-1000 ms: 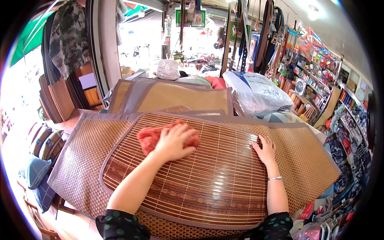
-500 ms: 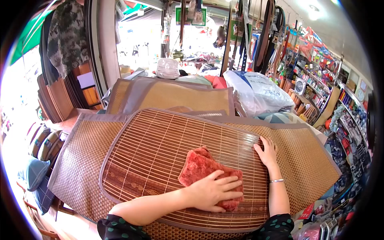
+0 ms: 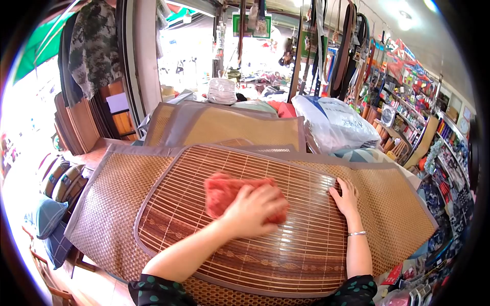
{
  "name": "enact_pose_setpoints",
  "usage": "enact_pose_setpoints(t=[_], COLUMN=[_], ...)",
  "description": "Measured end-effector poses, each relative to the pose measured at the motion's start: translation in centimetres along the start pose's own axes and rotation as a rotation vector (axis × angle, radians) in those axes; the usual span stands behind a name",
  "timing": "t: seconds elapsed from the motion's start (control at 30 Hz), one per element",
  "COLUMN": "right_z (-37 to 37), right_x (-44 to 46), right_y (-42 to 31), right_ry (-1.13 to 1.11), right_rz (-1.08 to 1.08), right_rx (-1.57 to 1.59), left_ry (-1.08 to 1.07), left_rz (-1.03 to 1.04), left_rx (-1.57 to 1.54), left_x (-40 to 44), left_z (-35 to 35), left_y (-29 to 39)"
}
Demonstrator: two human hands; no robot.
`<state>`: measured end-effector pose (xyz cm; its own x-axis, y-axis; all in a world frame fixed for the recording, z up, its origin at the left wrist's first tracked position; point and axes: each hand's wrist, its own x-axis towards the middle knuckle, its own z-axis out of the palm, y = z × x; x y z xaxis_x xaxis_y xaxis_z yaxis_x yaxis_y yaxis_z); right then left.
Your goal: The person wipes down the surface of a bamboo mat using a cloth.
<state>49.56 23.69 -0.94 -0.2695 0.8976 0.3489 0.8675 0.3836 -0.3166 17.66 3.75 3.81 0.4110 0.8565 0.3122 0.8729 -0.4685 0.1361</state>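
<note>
"Where is the left hand (image 3: 258, 209) resting?"

"It's lying over the red cloth (image 3: 222, 194), which is covering part of the slatted bamboo mat (image 3: 301, 250). Blur is softening the fingers, so I can't tell whether they're gripping or only pressing."

"And the right hand (image 3: 347, 198)?"

"It's resting at the mat's right edge, thumb standing away from the fingers, well apart from the left hand."

"What's being hidden?"

"The bamboo mat is overlapping a woven mat (image 3: 115, 199), covering its middle; the picture's lower edge is cutting off the dotted sleeves (image 3: 159, 291)."
</note>
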Motion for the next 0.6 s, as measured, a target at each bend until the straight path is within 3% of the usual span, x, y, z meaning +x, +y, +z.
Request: enact_pose_setpoints(t=[0.13,0.23,0.47,0.53,0.6], right_z=[0.0,0.1,-0.1,-0.2,-0.4], right_x=[-0.1,-0.1,-0.1,-0.1,-0.2], right_y=[-0.1,0.2,0.0,-0.1,-0.3], right_ry=[0.004,0.009,0.003,-0.001,-0.004], right_rz=[0.002,-0.002,0.003,0.009,0.014], right_rx=[-0.012,0.000,0.002,0.015,0.019], left_ry=[-0.012,-0.040,0.096,0.103,0.102], left_rz=[0.427,0.401,-0.361,-0.436,-0.383], left_rx=[-0.129,-0.136,0.046,0.040,0.089], left_x=[-0.2,0.3,-0.7,-1.4,-1.3], left_z=[3.0,2.1,-0.4,-0.7,-0.7], left_y=[6.1,5.3,-6.3,-7.0,-5.8])
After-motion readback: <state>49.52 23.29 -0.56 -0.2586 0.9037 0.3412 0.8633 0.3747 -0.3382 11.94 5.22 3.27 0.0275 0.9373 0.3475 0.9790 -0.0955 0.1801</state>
